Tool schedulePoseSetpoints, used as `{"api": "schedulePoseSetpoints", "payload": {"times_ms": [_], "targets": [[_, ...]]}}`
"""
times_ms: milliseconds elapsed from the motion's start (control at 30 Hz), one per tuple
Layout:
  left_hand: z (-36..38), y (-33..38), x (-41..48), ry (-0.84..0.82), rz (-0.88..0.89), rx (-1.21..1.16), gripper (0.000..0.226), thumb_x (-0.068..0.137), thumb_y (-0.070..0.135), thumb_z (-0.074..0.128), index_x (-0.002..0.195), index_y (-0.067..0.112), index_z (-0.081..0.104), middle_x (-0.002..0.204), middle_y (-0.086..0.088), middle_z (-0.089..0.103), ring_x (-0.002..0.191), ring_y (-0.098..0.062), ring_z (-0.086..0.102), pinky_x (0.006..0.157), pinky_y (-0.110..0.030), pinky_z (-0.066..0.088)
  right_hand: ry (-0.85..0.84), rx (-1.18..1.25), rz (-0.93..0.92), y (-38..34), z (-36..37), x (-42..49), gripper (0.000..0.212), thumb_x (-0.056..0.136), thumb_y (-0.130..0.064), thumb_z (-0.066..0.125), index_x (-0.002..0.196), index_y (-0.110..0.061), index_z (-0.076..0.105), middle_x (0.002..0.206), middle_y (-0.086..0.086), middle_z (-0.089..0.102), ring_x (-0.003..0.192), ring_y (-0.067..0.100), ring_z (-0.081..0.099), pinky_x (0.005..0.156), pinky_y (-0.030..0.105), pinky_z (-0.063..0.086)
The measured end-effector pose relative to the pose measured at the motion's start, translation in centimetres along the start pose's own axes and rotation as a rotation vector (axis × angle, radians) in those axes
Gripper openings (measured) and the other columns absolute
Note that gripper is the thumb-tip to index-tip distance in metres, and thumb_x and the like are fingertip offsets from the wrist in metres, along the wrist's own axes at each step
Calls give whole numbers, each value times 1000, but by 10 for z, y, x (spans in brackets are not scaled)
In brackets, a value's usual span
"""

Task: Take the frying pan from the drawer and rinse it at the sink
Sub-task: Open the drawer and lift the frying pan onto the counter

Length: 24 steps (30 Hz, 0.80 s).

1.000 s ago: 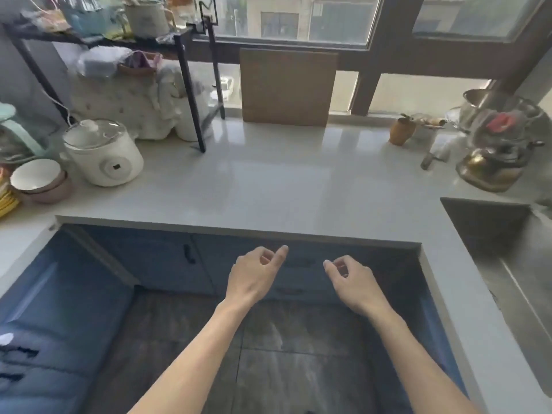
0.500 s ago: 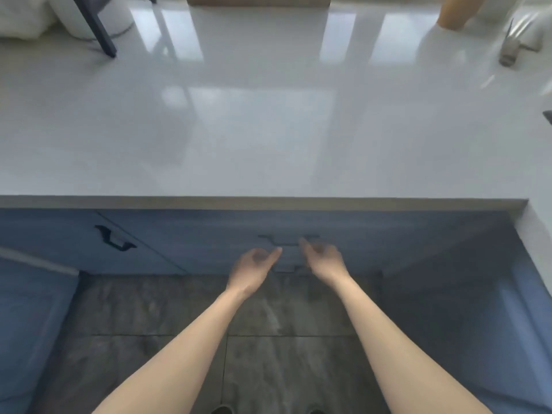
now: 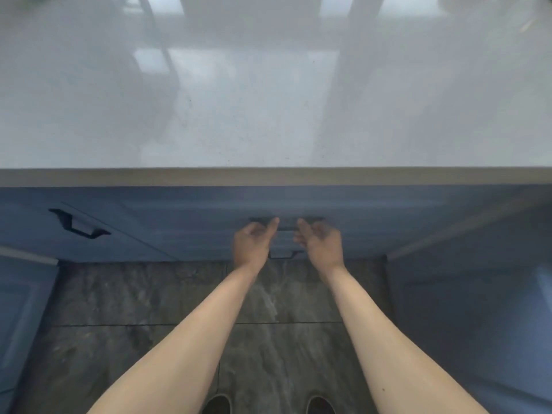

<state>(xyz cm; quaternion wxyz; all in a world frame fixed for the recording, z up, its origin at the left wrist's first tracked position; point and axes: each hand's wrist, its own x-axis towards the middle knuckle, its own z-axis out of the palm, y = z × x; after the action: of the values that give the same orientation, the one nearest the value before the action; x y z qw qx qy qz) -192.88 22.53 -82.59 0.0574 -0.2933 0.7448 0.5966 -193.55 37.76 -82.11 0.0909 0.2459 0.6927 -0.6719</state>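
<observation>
Head view: both hands have closed in on the dark bar handle (image 3: 286, 225) of the blue drawer front (image 3: 373, 216) under the pale glossy desk (image 3: 268, 100).
Left hand (image 3: 252, 245): fingers loosely curled, empty.
Right hand (image 3: 321, 243): fingers likewise.
Frying pan: unseen, presumably inside; drawer unopened.

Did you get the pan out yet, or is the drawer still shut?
Not yet. The blue drawer front looks shut and no frying pan shows. Right now the left hand and right hand are reaching for its upper dark bar handle; whether the fingers are closed on it is too blurry to tell. Opening, lifting the pan and rinsing all remain.
</observation>
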Motion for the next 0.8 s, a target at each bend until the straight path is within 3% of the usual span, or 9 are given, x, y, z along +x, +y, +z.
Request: {"api": "schedulePoseSetpoints", "payload": {"times_ms": [100, 167, 300, 533, 633, 800], "targets": [[2, 0, -4, 18, -5, -40, 44, 94, 42, 86, 60, 20, 70, 80, -17, 83, 70, -22, 73, 79, -41, 60, 9, 3, -10, 0, 1, -5, 23, 102, -21, 75, 83, -15, 61, 75, 4, 77, 72, 20, 76, 81, 43, 64], [4, -2, -8, 29, -18, -64, 42, 95, 41, 85, 62, 20, 69, 84, -18, 83, 70, -17, 70, 76, -35, 54, 16, 2, -21, 1, 3, -9, 23, 103, -21, 72, 84, -15, 61, 78, 7, 77, 70, 16, 75, 79, 38, 64], [4, -9, -16, 25, -39, -117, 40, 96, 38, 84, 65, 19, 67, 87, -21, 82, 74, -19, 70, 80, -34, 53, 38, 6, -22, 7, 7, -18, 27, 106, -22, 67, 81, -16, 59, 75, 6, 73, 60, 8, 69, 67, 25, 55], [-5, -16, -43, 8, -73, -111, 36, 99, 39, 82, 74, 15, 69, 90, -14, 85, 76, -15, 72, 76, -30, 52, 6, 38, 40, 18, -2, -43, 26, 107, -27, 66, 85, -16, 61, 77, 5, 71, 66, 13, 69, 77, 33, 59], [-5, -21, -56, 22, -81, -136, 37, 99, 36, 82, 70, 17, 68, 90, -19, 83, 78, -20, 71, 79, -33, 50, -10, 5, 59, 21, -8, -54, 27, 106, -30, 67, 84, -15, 62, 77, 5, 73, 70, 15, 72, 79, 36, 60], [-24, -47, -97, -36, -113, -99, 38, 98, 40, 82, 73, 14, 71, 87, -8, 86, 89, -23, 80, 85, -34, 55, -79, -72, 103, 37, -32, -95, 31, 104, -35, 69, 87, -10, 65, 81, 5, 80, 73, 11, 77, 81, 30, 62]]}}
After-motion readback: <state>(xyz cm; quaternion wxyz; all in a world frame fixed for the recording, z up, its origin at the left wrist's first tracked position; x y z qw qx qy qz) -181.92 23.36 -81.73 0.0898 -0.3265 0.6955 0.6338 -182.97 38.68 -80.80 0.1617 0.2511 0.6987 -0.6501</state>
